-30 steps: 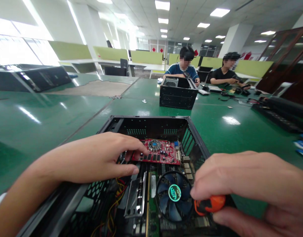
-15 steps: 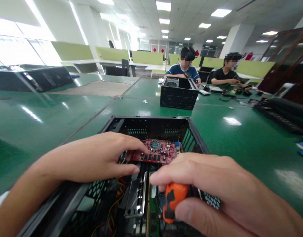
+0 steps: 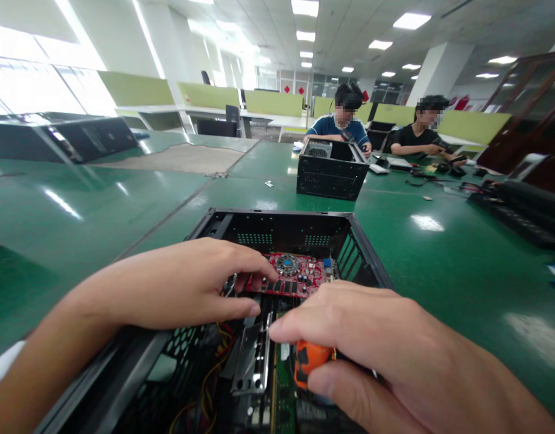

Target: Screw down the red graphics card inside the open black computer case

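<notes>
Gripped in the right hand, an orange tool is over the near half of the case; the left hand, thumb spread, is by the red card at its far end. Tool work inside seems underway; next probably calls for steady aim.

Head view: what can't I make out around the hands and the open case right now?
All in the head view:
- Orange-handled tool: its tip, hidden by the right hand.
- Red card: its left end, covered by the left hand; contact unclear.
- Open case: its near end, cut off by the bottom edge.
- Pale label: any print, too small and blurred.
</notes>
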`<move>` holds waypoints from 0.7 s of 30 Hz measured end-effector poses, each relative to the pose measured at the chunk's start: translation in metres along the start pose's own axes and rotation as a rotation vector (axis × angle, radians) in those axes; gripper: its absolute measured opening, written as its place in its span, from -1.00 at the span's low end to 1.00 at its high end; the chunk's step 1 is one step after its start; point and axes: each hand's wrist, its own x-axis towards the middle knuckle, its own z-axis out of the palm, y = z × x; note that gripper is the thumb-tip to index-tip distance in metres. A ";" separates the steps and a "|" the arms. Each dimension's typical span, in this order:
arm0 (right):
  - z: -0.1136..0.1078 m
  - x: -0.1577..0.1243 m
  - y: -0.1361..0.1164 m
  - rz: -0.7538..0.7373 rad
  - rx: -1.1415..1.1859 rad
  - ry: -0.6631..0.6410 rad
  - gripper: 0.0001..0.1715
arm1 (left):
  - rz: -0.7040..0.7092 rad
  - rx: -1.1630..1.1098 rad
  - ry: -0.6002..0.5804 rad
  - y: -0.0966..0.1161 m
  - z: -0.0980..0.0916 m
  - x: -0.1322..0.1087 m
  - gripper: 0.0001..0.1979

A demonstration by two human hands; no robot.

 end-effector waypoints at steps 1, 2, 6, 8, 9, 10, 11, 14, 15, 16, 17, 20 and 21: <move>0.001 0.000 0.001 -0.002 0.003 0.000 -0.60 | 0.001 -0.001 0.001 -0.001 0.001 0.001 -0.66; 0.001 0.000 0.003 -0.008 0.011 0.005 -0.63 | 0.000 0.001 0.005 -0.002 0.001 0.001 -0.65; 0.002 0.002 0.010 -0.110 0.069 0.019 -0.64 | -0.007 0.020 0.025 -0.005 0.002 0.000 -0.64; 0.001 0.004 0.009 -0.108 0.077 0.017 -0.66 | 0.000 0.016 0.027 -0.006 0.002 -0.001 -0.65; 0.000 0.004 0.008 -0.085 0.075 0.005 -0.70 | 0.007 0.004 0.017 -0.007 0.002 -0.002 -0.66; -0.001 0.004 0.006 -0.063 0.069 -0.007 -0.68 | 0.015 -0.009 0.006 -0.007 0.002 -0.002 -0.66; -0.002 0.004 0.005 -0.038 0.058 -0.011 -0.61 | 0.021 -0.018 0.001 -0.007 0.002 -0.003 -0.66; -0.003 0.005 0.006 0.001 -0.028 0.085 -0.46 | 0.032 -0.020 0.000 -0.007 0.002 -0.003 -0.68; -0.003 0.005 0.008 -0.001 -0.068 0.142 -0.46 | 0.028 -0.016 0.004 -0.007 0.002 -0.003 -0.68; -0.003 0.006 0.012 -0.012 -0.108 0.198 -0.49 | 0.023 -0.015 0.005 -0.007 0.003 -0.003 -0.67; -0.003 0.007 0.015 -0.022 -0.143 0.238 -0.52 | 0.015 -0.017 0.001 -0.007 0.003 -0.003 -0.66; -0.001 0.010 0.023 -0.035 -0.209 0.267 -0.60 | -0.003 -0.017 -0.005 -0.008 0.002 -0.002 -0.65; -0.001 0.010 0.025 -0.032 -0.213 0.261 -0.60 | -0.005 -0.017 -0.005 -0.008 0.002 -0.002 -0.66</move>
